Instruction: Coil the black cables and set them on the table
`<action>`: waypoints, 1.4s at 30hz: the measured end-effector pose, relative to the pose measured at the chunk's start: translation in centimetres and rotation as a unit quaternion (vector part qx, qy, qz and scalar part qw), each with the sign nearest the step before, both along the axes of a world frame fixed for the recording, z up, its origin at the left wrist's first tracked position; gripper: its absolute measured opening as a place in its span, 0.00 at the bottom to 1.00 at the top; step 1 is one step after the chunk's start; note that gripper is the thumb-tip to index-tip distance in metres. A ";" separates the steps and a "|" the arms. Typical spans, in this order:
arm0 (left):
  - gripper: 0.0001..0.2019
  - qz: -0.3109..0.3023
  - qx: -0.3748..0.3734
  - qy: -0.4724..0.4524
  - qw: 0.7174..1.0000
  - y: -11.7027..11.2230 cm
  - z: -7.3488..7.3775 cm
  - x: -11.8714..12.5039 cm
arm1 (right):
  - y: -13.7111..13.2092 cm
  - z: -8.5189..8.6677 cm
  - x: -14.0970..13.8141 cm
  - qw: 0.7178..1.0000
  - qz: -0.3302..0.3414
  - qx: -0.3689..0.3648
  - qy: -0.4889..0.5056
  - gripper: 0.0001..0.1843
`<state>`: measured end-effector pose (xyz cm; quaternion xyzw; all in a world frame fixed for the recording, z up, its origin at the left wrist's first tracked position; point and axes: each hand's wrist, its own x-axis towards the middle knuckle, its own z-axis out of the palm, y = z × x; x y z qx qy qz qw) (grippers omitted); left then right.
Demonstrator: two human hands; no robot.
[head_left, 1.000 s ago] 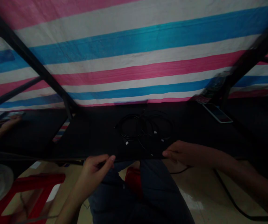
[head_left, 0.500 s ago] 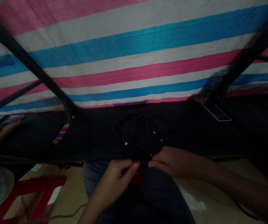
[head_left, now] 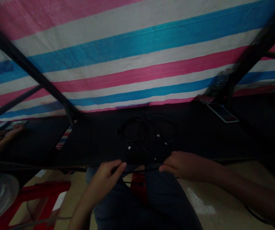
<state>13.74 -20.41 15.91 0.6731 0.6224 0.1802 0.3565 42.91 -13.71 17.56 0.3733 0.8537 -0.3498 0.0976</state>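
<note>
A thin black cable (head_left: 137, 169) stretches along the front edge of the black tabletop (head_left: 91, 143), running between my left hand (head_left: 106, 175) and my right hand (head_left: 182, 166). Both hands pinch it with their fingertips. Beyond them lies a loose coil of black cables (head_left: 147, 132) with small white connector ends (head_left: 129, 147). Neither hand touches the coil. Below the table edge are my own knees in dark jeans (head_left: 166, 204).
A phone (head_left: 222, 112) lies at the table's far right. A striped tarp (head_left: 137, 64) and dark metal bars (head_left: 24, 67) stand behind. Another person's hand (head_left: 14, 131) rests far left. A red plastic stool (head_left: 41, 195) sits low left.
My hands have moved apart from their closer position half a second ago, my left hand going left and up. The thin cable now shows stretched between them. The coil looks unchanged.
</note>
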 end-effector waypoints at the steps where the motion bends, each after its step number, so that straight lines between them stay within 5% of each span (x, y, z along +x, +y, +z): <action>1: 0.21 -0.017 -0.009 -0.002 1.000 0.0 -0.1 0.8 | -0.3 0.1 -0.4 1.000 0.003 -0.001 0.013 0.25; 7: 0.25 0.027 0.023 -0.043 0.998 -0.3 0.7 3.0 | -0.1 0.3 -0.8 0.994 -0.017 -0.031 0.107 0.26; 15: 0.25 0.216 0.125 -0.047 0.967 -0.1 2.1 -3.2 | 1.7 -2.0 2.4 0.976 -0.068 -0.106 0.176 0.28; 21: 0.26 0.152 0.088 -0.009 0.984 0.0 1.4 -1.9 | 1.4 -2.4 2.3 0.990 -0.077 -0.031 0.114 0.28; 28: 0.24 0.072 0.069 0.028 0.995 0.5 2.1 0.3 | 0.4 -1.3 1.5 0.995 -0.047 -0.030 0.087 0.27; 36: 0.22 -0.038 0.039 -0.021 0.998 -0.4 -0.5 5.9 | -0.9 0.2 0.7 0.995 -0.030 -0.032 0.088 0.24; 42: 0.23 -0.032 0.055 -0.071 0.995 -0.7 -0.8 6.4 | -1.3 0.1 0.3 0.989 -0.027 -0.056 0.132 0.24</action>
